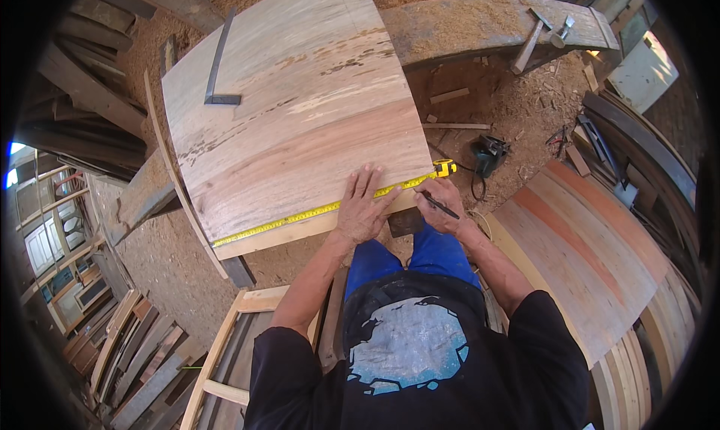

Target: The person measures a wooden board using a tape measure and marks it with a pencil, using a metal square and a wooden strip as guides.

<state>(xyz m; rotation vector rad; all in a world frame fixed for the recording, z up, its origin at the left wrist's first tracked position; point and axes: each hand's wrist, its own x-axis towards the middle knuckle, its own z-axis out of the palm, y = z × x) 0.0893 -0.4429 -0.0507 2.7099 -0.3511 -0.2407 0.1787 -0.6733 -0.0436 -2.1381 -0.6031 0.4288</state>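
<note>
A black T-shirt with a grey-and-blue print (pixel 409 347) lies nearest; past it, the left hand (pixel 364 209) rests flat, fingers spread, over the yellow tape measure blade (pixel 322 209), and the right hand (pixel 444 203) is closed on a slim black pen (pixel 440 206). The blade follows the near edge of a broad pale wooden board (pixel 315 130) — best kept flat and parallel there, I'd judge, pen tip close against it — with a dark L-shaped metal square (pixel 223 98) lying far left.

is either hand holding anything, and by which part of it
The right hand holds a black pen near its end toward the board. The left hand lies flat across board and yellow tape, gripping nothing.
</note>
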